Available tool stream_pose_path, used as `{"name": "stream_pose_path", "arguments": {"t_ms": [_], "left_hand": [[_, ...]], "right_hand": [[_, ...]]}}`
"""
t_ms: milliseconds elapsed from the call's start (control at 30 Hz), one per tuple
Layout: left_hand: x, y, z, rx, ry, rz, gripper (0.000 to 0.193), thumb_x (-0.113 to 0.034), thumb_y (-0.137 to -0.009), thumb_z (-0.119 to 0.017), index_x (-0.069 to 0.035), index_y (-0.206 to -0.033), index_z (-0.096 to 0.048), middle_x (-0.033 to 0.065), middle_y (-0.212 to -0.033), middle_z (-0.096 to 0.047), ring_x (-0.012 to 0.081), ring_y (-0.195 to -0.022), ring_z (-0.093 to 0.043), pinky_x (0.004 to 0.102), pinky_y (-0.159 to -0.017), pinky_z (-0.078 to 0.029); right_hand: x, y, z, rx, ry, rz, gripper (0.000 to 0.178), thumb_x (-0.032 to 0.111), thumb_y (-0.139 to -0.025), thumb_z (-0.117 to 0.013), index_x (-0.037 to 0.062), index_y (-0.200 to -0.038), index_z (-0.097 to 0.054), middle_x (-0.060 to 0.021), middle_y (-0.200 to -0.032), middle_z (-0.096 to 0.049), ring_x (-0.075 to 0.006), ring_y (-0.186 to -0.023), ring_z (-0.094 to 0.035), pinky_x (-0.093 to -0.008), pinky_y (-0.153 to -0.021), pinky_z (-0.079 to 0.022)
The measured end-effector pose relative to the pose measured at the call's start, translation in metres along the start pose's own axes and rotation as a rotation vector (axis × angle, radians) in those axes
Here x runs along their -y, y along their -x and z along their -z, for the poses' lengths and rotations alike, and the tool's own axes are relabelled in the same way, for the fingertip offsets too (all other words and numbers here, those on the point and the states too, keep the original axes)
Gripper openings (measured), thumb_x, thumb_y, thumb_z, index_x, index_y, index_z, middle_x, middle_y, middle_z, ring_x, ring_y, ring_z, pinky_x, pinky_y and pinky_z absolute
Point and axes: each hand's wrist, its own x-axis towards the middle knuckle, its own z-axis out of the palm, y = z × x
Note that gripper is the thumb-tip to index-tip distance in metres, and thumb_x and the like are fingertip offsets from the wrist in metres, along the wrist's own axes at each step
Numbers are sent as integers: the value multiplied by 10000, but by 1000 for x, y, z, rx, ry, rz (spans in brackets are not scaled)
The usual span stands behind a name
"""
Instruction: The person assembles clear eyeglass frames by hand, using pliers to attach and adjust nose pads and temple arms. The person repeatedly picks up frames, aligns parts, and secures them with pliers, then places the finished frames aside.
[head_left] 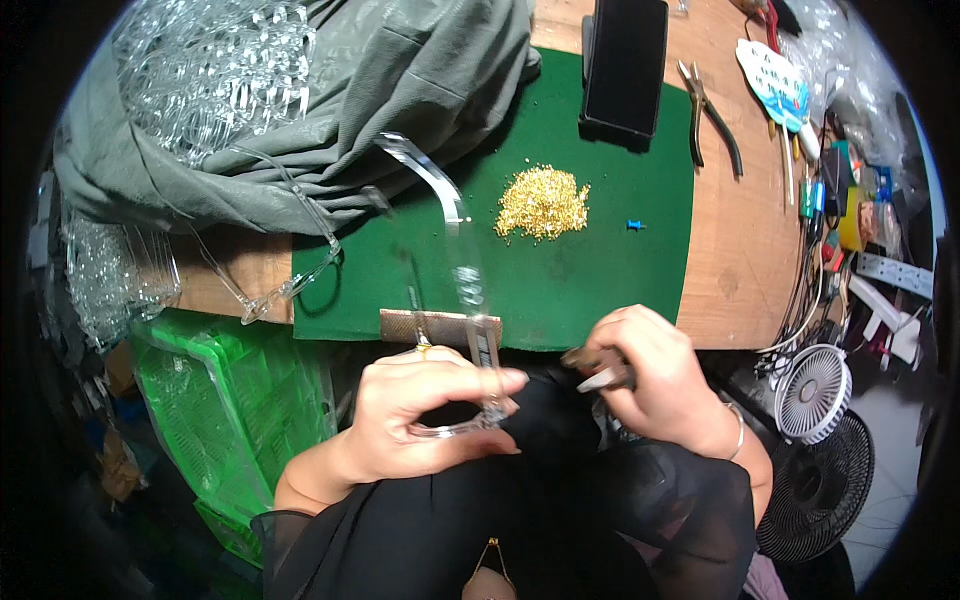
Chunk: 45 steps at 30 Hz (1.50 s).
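L. hand [420, 410] held clear specs frame [484, 345], partly motion-blurred, nr. front edge of tabletop [740, 270]; R. hand [655, 375] gripped small tool [612, 372], partly hidden, type unclear. Black device [625, 75] was cut off at top.

The person wears a loose black top [560, 525] of thin, slightly see-through cloth. Its left sleeve [283, 535] and right sleeve [728, 490] are sheer and black, and the forearms below them are bare. A slim, silvery bracelet [739, 435] circles the wrist of the right hand [652, 375]. The left hand [400, 410] has a narrow gold-coloured ring [424, 348]. At the neckline hangs a fine gold-coloured necklace [493, 543], its thin chain forming a narrow V.
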Motion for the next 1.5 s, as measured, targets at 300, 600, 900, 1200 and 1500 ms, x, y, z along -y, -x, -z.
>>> {"name": "stream_pose_path", "arguments": {"t_ms": [300,600,900,1200,1500], "left_hand": [[10,-4,1,28,-219,-258,252,-127,-583,-809,-45,-755,-645,41,-663,-621,172,-562,-579,246,-530,-440],[9,-6,3,36,-283,-307,236,-153,-596,-799,-61,-741,-637,22,-651,-611,158,-547,-562,244,-526,-421],[13,-5,3,35,-226,-158,224,-150,-620,-794,-33,-726,-636,51,-616,-605,169,-510,-552,255,-473,-421],[-8,1,-2,4,-182,164,278,-140,-748,-694,-10,-969,-587,87,-761,-627,185,-670,-631,265,-602,-500],[-8,41,27,-449,-139,435,138,-101,-826,-595,0,-920,-586,94,-720,-631,118,-605,-591,240,-560,-459]], "right_hand": [[1,-17,-21,182,-75,175,265,30,-632,-637,24,-854,-494,-118,-797,-512,-300,-773,-526,-359,-718,-434],[-4,-18,-23,212,-120,232,292,38,-617,-647,21,-867,-496,-115,-813,-521,-295,-784,-530,-358,-730,-435],[0,-22,-15,495,-397,-77,284,271,-786,-648,6,-733,-561,-147,-632,-580,-320,-528,-557,-372,-501,-447],[-21,-30,-3,349,-309,-264,259,223,-817,-605,-15,-886,-531,-156,-811,-575,-299,-746,-577,-351,-667,-448],[-37,-23,-35,51,-410,-411,119,96,-812,-597,3,-846,-532,-53,-691,-525,-99,-639,-487,-232,-607,-412]]}}
